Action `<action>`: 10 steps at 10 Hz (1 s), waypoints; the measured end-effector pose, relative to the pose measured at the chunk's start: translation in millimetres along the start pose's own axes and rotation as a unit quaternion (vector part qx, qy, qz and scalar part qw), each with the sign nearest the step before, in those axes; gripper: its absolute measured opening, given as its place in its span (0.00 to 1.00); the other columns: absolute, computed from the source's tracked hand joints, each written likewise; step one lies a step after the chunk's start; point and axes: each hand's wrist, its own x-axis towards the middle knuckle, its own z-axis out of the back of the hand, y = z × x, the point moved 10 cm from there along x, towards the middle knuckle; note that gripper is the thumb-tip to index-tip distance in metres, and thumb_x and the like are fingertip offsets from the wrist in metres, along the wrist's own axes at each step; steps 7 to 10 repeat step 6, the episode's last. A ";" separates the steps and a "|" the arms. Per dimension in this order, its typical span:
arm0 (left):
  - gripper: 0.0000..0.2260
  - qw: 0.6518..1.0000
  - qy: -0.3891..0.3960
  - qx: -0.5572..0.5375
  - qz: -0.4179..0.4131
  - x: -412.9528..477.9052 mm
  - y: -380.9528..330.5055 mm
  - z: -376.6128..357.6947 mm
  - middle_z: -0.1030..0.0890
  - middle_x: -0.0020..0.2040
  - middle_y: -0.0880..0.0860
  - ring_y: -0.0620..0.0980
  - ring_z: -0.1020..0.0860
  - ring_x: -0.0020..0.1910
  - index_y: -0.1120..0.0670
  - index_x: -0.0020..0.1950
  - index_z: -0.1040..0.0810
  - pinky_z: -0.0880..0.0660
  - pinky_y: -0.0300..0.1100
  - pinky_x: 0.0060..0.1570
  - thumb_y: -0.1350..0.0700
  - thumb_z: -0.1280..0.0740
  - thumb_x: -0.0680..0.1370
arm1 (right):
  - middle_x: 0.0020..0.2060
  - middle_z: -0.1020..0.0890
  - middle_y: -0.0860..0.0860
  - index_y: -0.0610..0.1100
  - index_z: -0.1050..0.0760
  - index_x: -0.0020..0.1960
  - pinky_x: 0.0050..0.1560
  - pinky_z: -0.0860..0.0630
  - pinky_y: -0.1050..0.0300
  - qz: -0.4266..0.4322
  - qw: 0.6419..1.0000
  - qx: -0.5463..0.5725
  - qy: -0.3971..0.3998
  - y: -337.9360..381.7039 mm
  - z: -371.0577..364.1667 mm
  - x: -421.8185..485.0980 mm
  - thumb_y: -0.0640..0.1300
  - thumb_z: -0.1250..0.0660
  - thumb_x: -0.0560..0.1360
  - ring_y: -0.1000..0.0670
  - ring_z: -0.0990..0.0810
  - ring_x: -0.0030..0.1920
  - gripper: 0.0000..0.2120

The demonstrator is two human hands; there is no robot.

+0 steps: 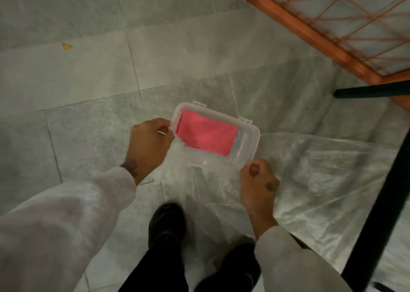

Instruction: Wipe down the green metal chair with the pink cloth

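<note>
A folded pink cloth (207, 135) lies inside a clear plastic box (253, 140) that I hold over the floor. My left hand (150, 143) grips the box's left edge with curled fingers. My right hand (257, 180) grips its near right corner. A dark green metal bar (381, 211) runs down the right side, and another dark bar (372, 91) pokes in from the right edge; these may be chair parts.
An orange metal frame with a wire lattice (310, 31) crosses the top right. A clear plastic sheet (321, 176) covers the grey tiled floor (88, 69) below the box. My dark shoes (166, 223) stand on the tiles under my hands.
</note>
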 end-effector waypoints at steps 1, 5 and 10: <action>0.09 0.998 0.061 0.019 -0.021 -18.6 0.2 -26.4 0.14 0.46 0.52 0.49 0.17 0.44 0.54 0.53 0.15 0.23 0.40 0.51 0.58 0.31 0.75 | 0.34 0.18 0.48 0.43 0.24 0.42 0.38 0.24 0.56 -0.073 0.997 0.010 0.035 -52.9 -7.7 -31.2 0.40 0.32 0.73 0.44 0.18 0.38 0.02; 0.19 0.974 0.212 0.065 0.044 -43.9 53.6 -74.2 0.18 0.61 0.55 0.52 0.20 0.59 0.56 0.65 0.22 0.28 0.38 0.57 0.60 0.30 0.75 | 0.52 0.17 0.42 0.38 0.21 0.56 0.51 0.29 0.57 -0.088 0.976 -0.086 0.180 -85.0 -45.1 -44.5 0.39 0.37 0.77 0.40 0.21 0.54 0.10; 0.27 0.967 0.235 0.093 0.039 -56.6 48.7 -68.5 0.23 0.67 0.56 0.54 0.23 0.64 0.55 0.72 0.29 0.27 0.46 0.64 0.55 0.28 0.74 | 0.63 0.22 0.43 0.41 0.27 0.67 0.62 0.32 0.54 -0.095 0.974 -0.077 0.192 -73.4 -30.8 -51.9 0.43 0.38 0.78 0.41 0.27 0.64 0.18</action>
